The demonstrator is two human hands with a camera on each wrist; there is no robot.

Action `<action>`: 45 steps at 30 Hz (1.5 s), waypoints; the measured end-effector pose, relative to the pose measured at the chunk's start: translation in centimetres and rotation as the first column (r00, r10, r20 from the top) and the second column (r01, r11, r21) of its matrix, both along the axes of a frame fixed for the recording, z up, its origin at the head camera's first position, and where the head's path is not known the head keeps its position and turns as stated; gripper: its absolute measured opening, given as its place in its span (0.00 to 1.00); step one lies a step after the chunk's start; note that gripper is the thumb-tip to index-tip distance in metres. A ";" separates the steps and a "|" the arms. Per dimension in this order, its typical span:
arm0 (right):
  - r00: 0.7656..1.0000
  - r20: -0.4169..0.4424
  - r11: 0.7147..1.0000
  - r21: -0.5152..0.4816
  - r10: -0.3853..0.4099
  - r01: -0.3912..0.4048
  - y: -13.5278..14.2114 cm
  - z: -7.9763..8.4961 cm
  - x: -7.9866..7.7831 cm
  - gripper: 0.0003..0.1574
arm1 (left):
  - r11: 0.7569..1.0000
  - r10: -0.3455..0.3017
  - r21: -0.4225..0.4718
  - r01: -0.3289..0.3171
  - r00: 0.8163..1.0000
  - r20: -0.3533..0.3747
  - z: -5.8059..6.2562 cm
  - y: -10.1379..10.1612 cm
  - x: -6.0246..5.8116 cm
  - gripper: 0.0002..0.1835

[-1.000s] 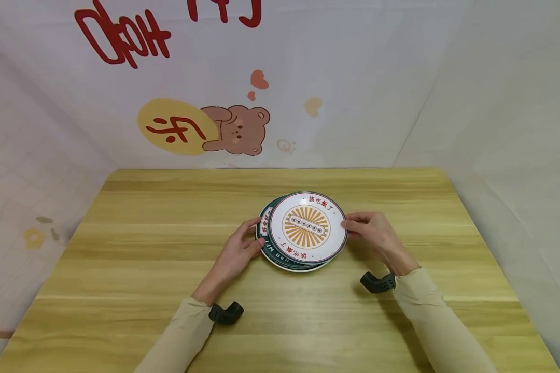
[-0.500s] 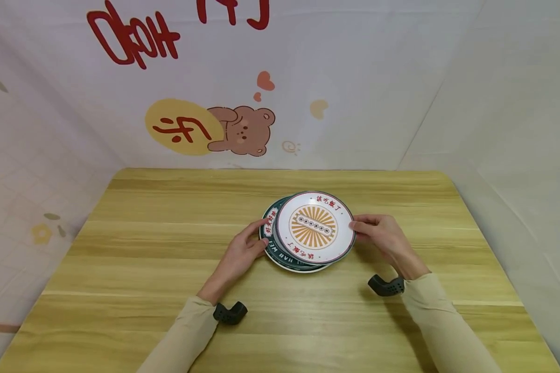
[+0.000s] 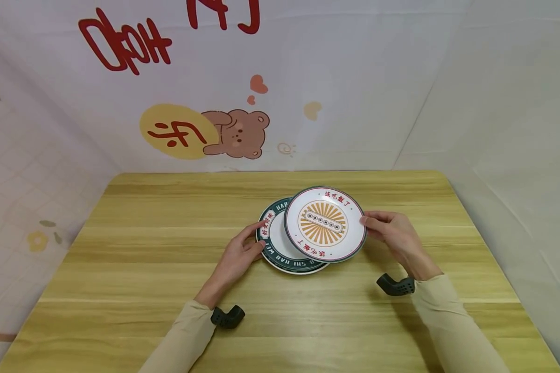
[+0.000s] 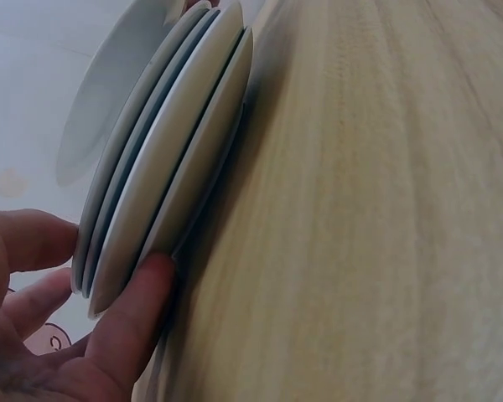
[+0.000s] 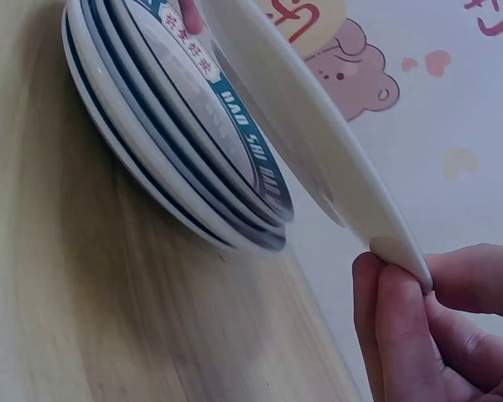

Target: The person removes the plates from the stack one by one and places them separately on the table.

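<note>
While the left hand (image 3: 238, 254) holds the pile of plates (image 4: 169, 151) by its nine o'clock edge, the right hand (image 3: 394, 233) holds the white sunburst plate (image 3: 325, 224) over the top, so the step in hand looks like taking one plate off the rest. The right hand's grip pinches that plate at its three o'clock rim, and the right wrist view shows a gap between the near part of it and the pile. I cannot tell if its far edge touches anything. From the head view, the sunburst plate sits a bit toward two o'clock from the pile and covers part of the green-rimmed plate (image 3: 278, 239), which tops the pile. The pile rests on the wood-look surface (image 3: 158, 259), toward twelve o'clock from the person. The left hand's grip is bent round the edge of the pile, with one finger or the thumb low down and other fingers up by the top rim. It seems the plate is only partly away from the others. The next move, I think, calls for bringing the sunburst plate out toward three o'clock, nice and flat, and high enough not to knock the green-rimmed one. The left hand should hold the pile snug, since these plates look smooth and could slip.
</note>
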State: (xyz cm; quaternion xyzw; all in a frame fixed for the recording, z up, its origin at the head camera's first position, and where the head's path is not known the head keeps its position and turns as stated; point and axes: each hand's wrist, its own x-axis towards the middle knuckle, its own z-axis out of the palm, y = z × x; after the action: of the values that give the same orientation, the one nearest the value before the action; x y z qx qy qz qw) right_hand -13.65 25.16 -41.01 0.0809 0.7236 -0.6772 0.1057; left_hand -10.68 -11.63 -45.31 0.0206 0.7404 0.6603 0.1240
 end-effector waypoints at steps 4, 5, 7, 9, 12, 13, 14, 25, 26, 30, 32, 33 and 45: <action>1.000 -0.011 1.000 -0.010 -0.012 0.012 0.8 0.0 0.1 0.35 | 1.000 -0.001 0.015 0.001 1.000 0.002 -0.1 -0.1 0.0 0.28; 1.000 -0.014 1.000 -0.014 -0.014 0.014 1.0 0.0 0.1 0.36 | 1.000 -0.001 0.019 0.001 1.000 0.001 -0.2 -0.1 0.0 0.28; 1.000 -0.016 1.000 -0.018 -0.009 0.009 1.5 0.1 0.2 0.36 | 0.999 0.000 0.043 0.000 1.000 0.006 -0.4 -0.1 0.0 0.28; 1.000 -0.015 1.000 -0.030 -0.007 0.007 2.0 0.1 0.2 0.37 | 0.998 0.000 0.066 0.000 1.000 0.007 -0.5 -0.1 0.0 0.28; 1.000 -0.018 0.999 -0.042 -0.005 0.004 2.6 0.1 0.2 0.39 | 0.995 -0.004 0.098 0.002 1.000 0.013 -0.5 -0.1 -0.1 0.28; 1.000 -0.018 0.999 -0.051 -0.010 0.009 2.8 0.1 0.2 0.39 | 0.995 -0.004 0.099 0.003 1.000 0.012 -0.5 -0.1 -0.1 0.28; 1.000 -0.018 0.998 -0.062 -0.017 0.016 3.1 0.1 0.3 0.35 | 0.995 -0.006 0.098 0.005 1.000 0.010 -0.5 -0.1 -0.1 0.28; 0.998 -0.006 0.990 -0.125 -0.065 0.063 5.4 0.3 0.5 0.25 | 0.995 -0.002 0.099 0.001 1.000 0.010 -0.4 0.0 -0.1 0.28; 0.998 -0.008 0.990 -0.126 -0.066 0.065 5.5 0.3 0.5 0.25 | 0.995 -0.004 0.102 0.003 1.000 0.009 -0.4 0.0 -0.1 0.28; 0.997 -0.017 0.985 -0.159 -0.072 0.069 6.1 0.3 0.5 0.13 | 0.994 -0.009 0.111 0.007 1.000 0.011 -0.6 -0.1 -0.2 0.28; 0.997 -0.019 0.981 -0.181 -0.078 0.073 6.3 0.3 0.5 0.05 | 0.993 -0.009 0.115 0.007 1.000 0.018 -0.6 -0.1 -0.2 0.27; 0.997 -0.018 0.978 -0.192 -0.081 0.076 6.4 0.3 0.5 0.03 | 0.993 -0.009 0.115 0.007 1.000 0.018 -0.6 -0.2 -0.2 0.27; 0.995 0.039 0.976 -0.194 -0.095 0.101 8.2 -0.1 0.1 0.04 | 0.994 -0.017 0.108 0.014 1.000 0.024 -0.3 -0.3 -0.1 0.27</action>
State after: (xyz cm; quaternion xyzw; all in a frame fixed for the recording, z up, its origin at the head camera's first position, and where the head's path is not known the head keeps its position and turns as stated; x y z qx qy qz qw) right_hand -13.58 33.37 -41.08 0.1157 0.6468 -0.7484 0.0903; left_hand -10.74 -11.97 -45.63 0.0250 0.7017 0.6987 0.1371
